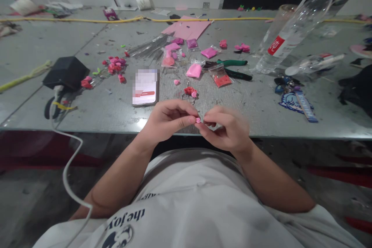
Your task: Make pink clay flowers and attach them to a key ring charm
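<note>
Close to the table's front edge, my left hand [173, 119] pinches a small folded pink clay piece [198, 120] between thumb and forefinger. My right hand [226, 127] meets it from the other side, its thumb tip against the piece and its other fingers curled; this hand is slightly blurred. Just beyond my fingertips lies a small cluster of red and pink clay flowers [191, 92]. A loose pink lump [176, 82] rests behind it to the left. Further back are bags of pink clay [194, 70] and a bag of red clay [222, 79].
A phone [145, 87] lies left of the flowers, with finished-looking red flowers [114, 64] and a black charger [66, 71] beyond. Green-handled pliers [236, 63], an upright plastic bottle [302, 27] and a blue keychain [296, 100] are on the right. Thin wires [149, 48] lie behind.
</note>
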A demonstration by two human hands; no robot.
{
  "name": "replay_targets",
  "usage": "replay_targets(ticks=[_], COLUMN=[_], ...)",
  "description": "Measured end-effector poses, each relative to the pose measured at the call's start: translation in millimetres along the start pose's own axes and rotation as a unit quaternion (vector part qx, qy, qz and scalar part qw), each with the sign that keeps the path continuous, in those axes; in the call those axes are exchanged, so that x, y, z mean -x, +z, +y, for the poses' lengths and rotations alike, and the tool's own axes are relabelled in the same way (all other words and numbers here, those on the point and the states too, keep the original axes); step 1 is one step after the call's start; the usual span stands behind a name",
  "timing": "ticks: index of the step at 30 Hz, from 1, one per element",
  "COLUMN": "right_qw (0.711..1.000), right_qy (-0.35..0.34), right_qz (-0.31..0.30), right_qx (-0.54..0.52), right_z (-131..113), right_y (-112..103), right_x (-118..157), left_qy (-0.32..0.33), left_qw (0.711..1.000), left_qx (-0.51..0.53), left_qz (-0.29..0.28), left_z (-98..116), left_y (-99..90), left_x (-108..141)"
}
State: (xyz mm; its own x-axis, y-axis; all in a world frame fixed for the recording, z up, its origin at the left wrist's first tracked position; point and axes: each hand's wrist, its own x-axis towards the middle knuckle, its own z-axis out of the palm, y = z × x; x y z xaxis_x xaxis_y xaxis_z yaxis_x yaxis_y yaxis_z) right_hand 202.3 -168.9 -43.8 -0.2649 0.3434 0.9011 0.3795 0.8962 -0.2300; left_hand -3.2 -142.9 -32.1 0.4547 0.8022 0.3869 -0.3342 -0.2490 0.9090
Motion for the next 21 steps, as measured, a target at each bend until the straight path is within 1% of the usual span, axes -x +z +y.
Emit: replay_targets(ticks=[5,11,17,21], right_qw=[0.999,0.999,0.997,0.996], right_qy=[0.029,0.019,0.020,0.018], right_qz=[-0.006,-0.012,-0.029,-0.033], right_qx=[-0.016,-0.043,-0.070,-0.079], right_z=[0.8,4.1,5.4,5.9], right_y=[0.6,-0.5,-2.1,-1.6], right_x=[-1.1,-1.2,-1.8,-2.0], left_qy=[0.012,0.018,0.014,0.011], left_qw=[1.000,0.998,0.998,0.998], left_qx=[-0.013,-0.013,0.000,0.004], left_qz=[-0.004,-0.052,-0.066,-0.063], left_z=[-0.9,-1.3,-2.0,-3.2], left_y=[-1.1,-5.3,-7.4,-8.0], left_x=[-0.2,-1.6,-0.9,0.0])
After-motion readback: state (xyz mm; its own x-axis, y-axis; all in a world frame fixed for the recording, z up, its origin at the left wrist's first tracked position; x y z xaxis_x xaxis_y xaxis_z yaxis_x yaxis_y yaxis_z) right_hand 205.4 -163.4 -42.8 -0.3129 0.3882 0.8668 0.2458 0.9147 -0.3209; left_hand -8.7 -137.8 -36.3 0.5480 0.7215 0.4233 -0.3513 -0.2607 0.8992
